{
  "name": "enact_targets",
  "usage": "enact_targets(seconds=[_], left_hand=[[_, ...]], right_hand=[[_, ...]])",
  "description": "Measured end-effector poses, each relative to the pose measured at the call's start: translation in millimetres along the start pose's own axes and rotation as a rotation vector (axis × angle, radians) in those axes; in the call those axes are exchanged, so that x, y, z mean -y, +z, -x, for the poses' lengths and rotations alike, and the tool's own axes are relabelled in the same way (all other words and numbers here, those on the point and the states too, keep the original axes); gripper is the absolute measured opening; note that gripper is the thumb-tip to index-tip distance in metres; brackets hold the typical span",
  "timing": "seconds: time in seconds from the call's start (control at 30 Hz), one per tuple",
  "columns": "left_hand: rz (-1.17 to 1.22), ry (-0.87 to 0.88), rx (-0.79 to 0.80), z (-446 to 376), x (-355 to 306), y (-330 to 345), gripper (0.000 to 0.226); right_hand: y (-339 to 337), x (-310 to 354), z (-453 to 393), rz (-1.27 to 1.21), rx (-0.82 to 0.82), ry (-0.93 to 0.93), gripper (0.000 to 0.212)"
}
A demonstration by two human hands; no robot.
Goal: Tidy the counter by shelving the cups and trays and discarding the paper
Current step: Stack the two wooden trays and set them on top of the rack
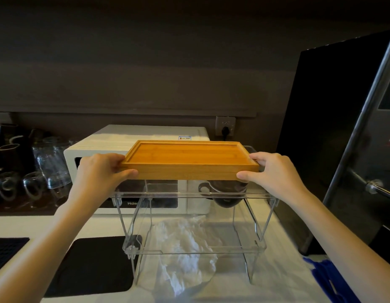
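Left hand (100, 171) and right hand (275, 171) each clasp one short end of the wooden tray (189, 159), held level just above the clear shelf (189, 194). Lowering both ends evenly should seat it flat. Crumpled paper (181, 248) lies on the table (277, 276) beneath the shelf.

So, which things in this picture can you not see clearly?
- Dark cup, head view: top hidden by the wooden tray.
- Crumpled paper, head view: blurred through the clear shelf.
- Blue cloth, head view: cut off by the bottom edge.
- Microwave, head view: brand name partly covered by the shelf post.
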State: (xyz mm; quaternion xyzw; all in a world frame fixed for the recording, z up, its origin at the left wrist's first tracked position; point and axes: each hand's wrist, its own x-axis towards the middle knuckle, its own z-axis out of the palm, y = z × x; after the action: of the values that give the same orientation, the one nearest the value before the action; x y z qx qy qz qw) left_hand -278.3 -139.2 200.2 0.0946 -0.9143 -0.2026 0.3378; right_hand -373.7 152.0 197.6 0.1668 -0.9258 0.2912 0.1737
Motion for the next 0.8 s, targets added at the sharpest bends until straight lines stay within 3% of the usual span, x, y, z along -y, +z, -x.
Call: enact_targets(seconds=[0.17,0.37,0.53,0.67,0.8], left_hand=[[0.082,-0.031,-0.009,-4,6,-3,0.048],[0.107,-0.024,-0.004,-1,12,-1,0.048],[-0.087,0.006,0.02,2,4,-4,0.054],[-0.158,0.282,-0.129,25,-10,-4,0.027],[-0.189,0.566,-0.043,58,-16,6,0.024]], right_hand=[[4,-1,3,-0.003,-0.043,0.031,0.071],[2,-4,2,0.027,-0.024,0.051,0.062],[-4,6,10,0.162,-0.115,-0.061,0.059],[-5,20,33,0.103,-0.242,-0.373,0.029],[6,32,63,0.051,-0.07,-0.543,0.014]])
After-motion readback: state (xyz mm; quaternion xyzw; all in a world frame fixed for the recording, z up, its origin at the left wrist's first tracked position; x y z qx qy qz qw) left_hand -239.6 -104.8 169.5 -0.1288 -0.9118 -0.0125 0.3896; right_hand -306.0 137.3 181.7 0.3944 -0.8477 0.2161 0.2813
